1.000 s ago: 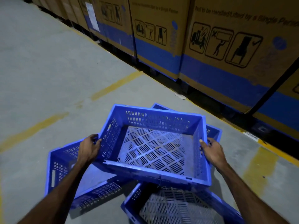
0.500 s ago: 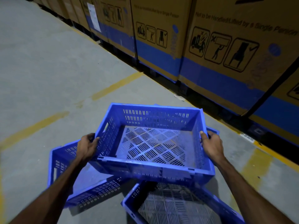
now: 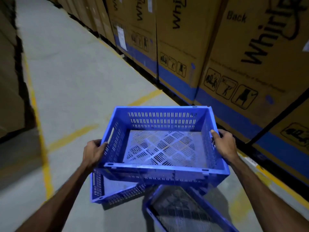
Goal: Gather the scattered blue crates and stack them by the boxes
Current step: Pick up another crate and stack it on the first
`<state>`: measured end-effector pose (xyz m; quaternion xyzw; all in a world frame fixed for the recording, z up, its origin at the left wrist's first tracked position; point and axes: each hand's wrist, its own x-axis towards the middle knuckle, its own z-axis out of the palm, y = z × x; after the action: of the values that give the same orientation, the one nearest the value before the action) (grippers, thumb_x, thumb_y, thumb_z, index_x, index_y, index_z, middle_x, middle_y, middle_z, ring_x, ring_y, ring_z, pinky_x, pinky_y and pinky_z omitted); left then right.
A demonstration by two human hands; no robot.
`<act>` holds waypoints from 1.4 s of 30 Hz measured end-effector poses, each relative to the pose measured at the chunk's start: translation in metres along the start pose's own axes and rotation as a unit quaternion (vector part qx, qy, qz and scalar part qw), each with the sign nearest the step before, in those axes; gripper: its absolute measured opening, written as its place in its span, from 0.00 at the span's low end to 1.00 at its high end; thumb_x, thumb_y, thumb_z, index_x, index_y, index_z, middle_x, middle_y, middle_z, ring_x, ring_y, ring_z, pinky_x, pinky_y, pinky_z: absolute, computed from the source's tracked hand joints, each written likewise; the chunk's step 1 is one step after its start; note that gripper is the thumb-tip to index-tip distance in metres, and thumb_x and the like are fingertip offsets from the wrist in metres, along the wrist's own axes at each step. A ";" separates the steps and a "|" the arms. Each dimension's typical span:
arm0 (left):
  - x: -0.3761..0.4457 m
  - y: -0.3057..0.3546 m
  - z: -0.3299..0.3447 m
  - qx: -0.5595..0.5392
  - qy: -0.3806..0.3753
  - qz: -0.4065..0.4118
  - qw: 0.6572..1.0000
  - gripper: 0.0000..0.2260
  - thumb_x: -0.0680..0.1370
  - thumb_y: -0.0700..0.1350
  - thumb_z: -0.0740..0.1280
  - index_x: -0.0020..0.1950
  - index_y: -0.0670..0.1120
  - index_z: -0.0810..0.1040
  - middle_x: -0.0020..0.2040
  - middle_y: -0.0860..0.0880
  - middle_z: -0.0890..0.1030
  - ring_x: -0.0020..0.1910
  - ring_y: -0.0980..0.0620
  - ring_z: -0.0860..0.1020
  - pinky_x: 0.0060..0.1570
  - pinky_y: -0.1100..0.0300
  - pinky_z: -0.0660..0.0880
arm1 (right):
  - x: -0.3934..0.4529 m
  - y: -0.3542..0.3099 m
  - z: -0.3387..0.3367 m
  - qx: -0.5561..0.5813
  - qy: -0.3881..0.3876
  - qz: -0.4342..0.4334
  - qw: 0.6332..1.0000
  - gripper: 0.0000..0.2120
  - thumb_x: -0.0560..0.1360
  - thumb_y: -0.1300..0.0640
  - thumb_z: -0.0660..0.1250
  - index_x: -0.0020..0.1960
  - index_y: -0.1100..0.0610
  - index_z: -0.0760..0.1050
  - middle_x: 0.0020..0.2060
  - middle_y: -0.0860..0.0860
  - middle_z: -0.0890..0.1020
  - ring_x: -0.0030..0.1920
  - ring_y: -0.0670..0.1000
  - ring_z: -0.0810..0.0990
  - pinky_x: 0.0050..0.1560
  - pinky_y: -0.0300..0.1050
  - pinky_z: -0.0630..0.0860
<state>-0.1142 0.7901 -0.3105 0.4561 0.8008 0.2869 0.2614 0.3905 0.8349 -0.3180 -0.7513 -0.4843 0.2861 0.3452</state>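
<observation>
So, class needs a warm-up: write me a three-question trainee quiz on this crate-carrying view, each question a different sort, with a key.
1. True or false: both hands hold the lifted blue crate by its side walls.
2. Multiple choice: the cardboard boxes nearest the carried crate stand on which side of the person? A) the person's right B) the person's left C) directly underneath the crate
3. Fill in: the lines painted on the concrete floor are ____.

Key
1. True: the left hand grips the left wall and the right hand the right wall.
2. A
3. yellow
</observation>
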 end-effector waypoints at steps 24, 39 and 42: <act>-0.164 0.076 -0.327 -0.081 0.154 -0.091 0.981 0.21 0.79 0.58 0.68 0.39 0.43 0.85 0.34 0.46 0.85 0.38 0.45 0.84 0.44 0.49 0.79 | -0.111 -0.326 -0.082 0.047 -0.101 -0.159 0.981 0.18 0.80 0.47 0.67 0.36 0.56 0.79 0.25 0.50 0.80 0.26 0.46 0.78 0.36 0.46 0.73; -0.354 -0.011 -0.353 -0.143 0.301 -0.262 0.906 0.26 0.71 0.65 0.66 0.39 0.40 0.84 0.35 0.43 0.85 0.38 0.42 0.85 0.46 0.45 0.82 | -0.189 -0.357 -0.019 0.041 -0.284 -0.280 0.916 0.13 0.81 0.54 0.67 0.40 0.58 0.79 0.31 0.54 0.81 0.24 0.42 0.75 0.29 0.37 0.73; -0.402 -0.030 -0.357 -0.137 0.343 -0.297 0.880 0.24 0.76 0.60 0.68 0.38 0.39 0.83 0.37 0.42 0.85 0.40 0.41 0.84 0.47 0.46 0.81 | -0.217 -0.360 0.008 0.040 -0.326 -0.295 0.897 0.13 0.81 0.53 0.67 0.40 0.58 0.79 0.30 0.54 0.81 0.26 0.45 0.75 0.33 0.43 0.74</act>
<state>-0.1942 0.3444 -0.0193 0.0294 0.8909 0.4414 0.1032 0.1136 0.7413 -0.0157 -0.4242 -0.7572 0.4191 0.2667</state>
